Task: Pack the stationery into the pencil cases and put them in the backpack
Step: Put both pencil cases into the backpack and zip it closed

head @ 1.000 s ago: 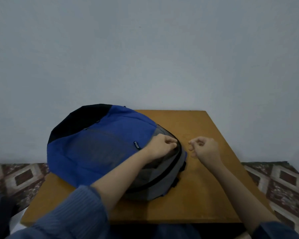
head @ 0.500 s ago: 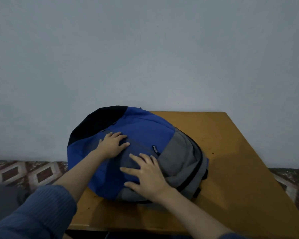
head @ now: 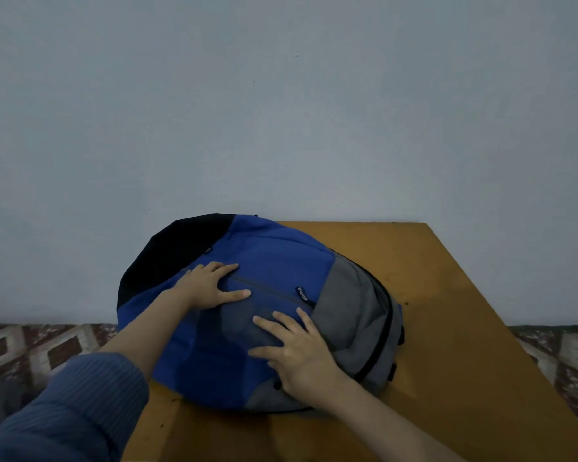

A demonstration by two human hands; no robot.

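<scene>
Both left hand (head: 211, 288) and right hand (head: 302, 356) quit the 3 o'clock zipper (head: 382, 325); spread fingers (head: 236, 294) press backpack (head: 274, 258); packing judged complete.

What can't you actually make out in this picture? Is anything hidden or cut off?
- Head view: the inside of the backpack; its own fabric hides any pencil cases.
- Head view: the backpack's underside, hidden against the table.
- Head view: the palms of the left hand and right hand, which lie flat on the backpack.
- Head view: the table's near edge, cut off by the picture's bottom edge and partly covered by the sleeve.
</scene>
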